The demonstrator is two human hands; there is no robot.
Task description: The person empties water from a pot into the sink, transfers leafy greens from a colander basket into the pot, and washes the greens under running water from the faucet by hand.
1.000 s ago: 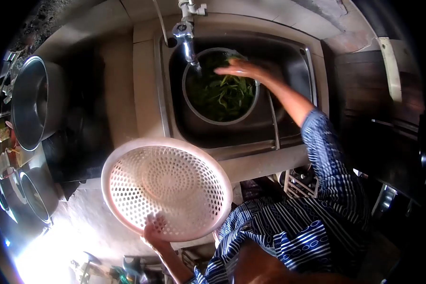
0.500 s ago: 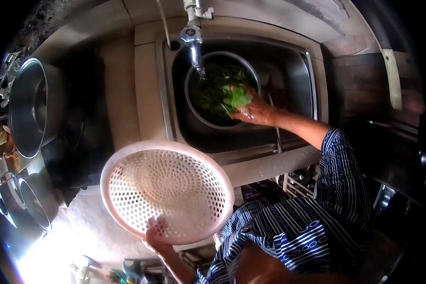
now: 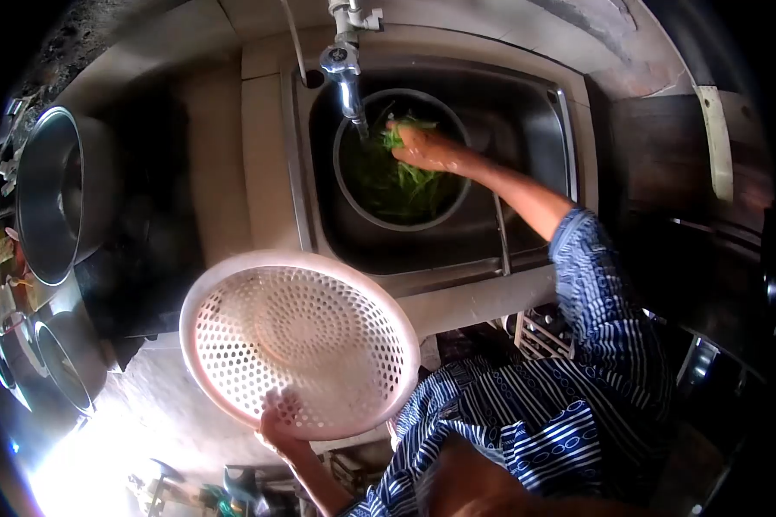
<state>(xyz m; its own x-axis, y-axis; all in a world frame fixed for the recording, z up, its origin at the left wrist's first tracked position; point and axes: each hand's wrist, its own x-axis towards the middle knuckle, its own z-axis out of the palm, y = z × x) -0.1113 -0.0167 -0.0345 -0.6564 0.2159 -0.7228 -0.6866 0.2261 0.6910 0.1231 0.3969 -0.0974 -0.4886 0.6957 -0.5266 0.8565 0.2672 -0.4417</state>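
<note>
My left hand (image 3: pixel 279 422) grips the near rim of a pale pink plastic colander (image 3: pixel 319 332), fingers showing through its holes. The colander is tilted in front of the sink, with nothing in it. Over a round metal basin (image 3: pixel 466 146) in the sink, my right hand (image 3: pixel 422 148) is closed on a bunch of leafy greens (image 3: pixel 397 136), some strands hanging down. More greens lie in the basin's water below. Just left of that hand, the tap (image 3: pixel 351 95) points down into the basin.
The steel sink (image 3: pixel 526 233) surrounds the basin, and a thin metal bar (image 3: pixel 502 233) crosses its right part. A large metal pot (image 3: pixel 47 198) stands far left, with another pot (image 3: pixel 65 362) below it. A tiled counter (image 3: pixel 220 164) borders the sink.
My right hand has moved up and left across the basin, from its right rim toward the tap, with greens in its fingers. The colander and my left hand have hardly moved.
</note>
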